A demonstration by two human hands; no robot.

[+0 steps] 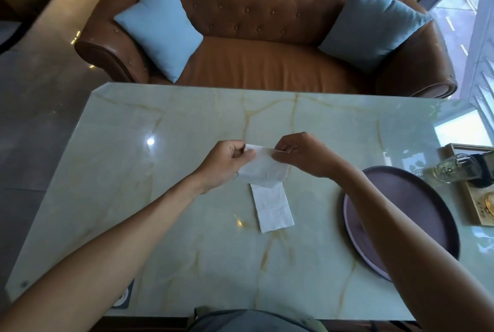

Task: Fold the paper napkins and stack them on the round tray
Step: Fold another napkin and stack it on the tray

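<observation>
White napkin (263, 168) hangs above the desk (187, 251), pinched at its top corners by the left hand (227, 163) and right hand (304, 154). Another napkin (272, 207) lies flat beneath; the round tray (427, 198) sits right.

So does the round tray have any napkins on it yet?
None visible: the tray shows bare where seen, though the right arm hides part.

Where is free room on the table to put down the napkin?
Bare marble lies left of the left hand, and beyond both hands toward the sofa. The round tray looks bare. It is crowded at the right edge: bottle, wooden box.
</observation>
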